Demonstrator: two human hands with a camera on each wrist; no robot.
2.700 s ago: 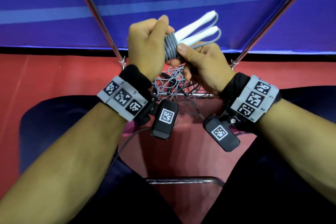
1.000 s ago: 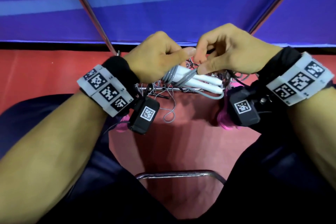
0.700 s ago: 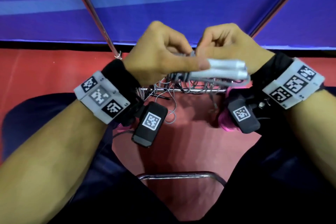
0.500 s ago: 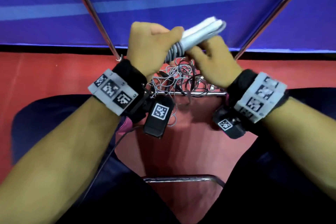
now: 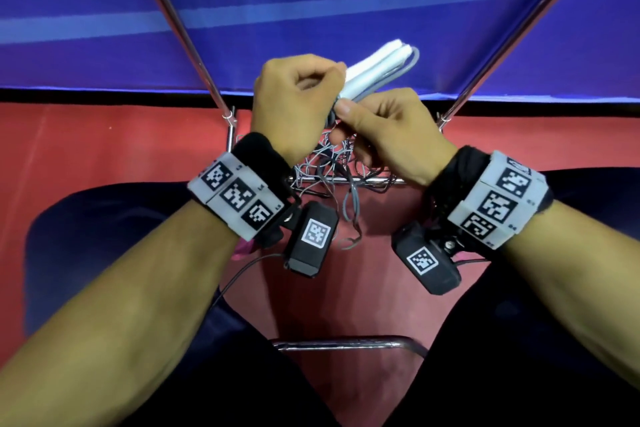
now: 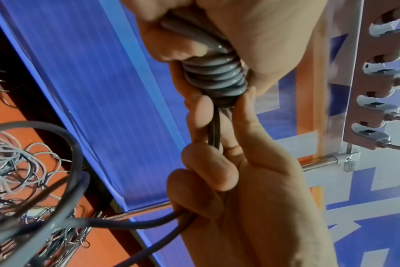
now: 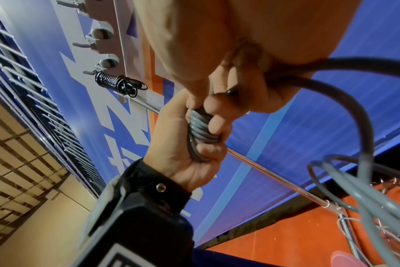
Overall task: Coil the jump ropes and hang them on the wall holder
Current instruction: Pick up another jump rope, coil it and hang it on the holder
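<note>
Left hand clamps the jump rope, right hand pinches its wraps; ease off and the coil could unwind

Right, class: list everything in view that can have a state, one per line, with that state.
Grey glossy jump rope cord: partly wound in tight turns, remainder loose.
White jump rope handles: held side by side.
Left hand: grips the wound bundle.
Right hand: holds the loose cord.
Black coiled rope: hung on the wall holder.
</note>
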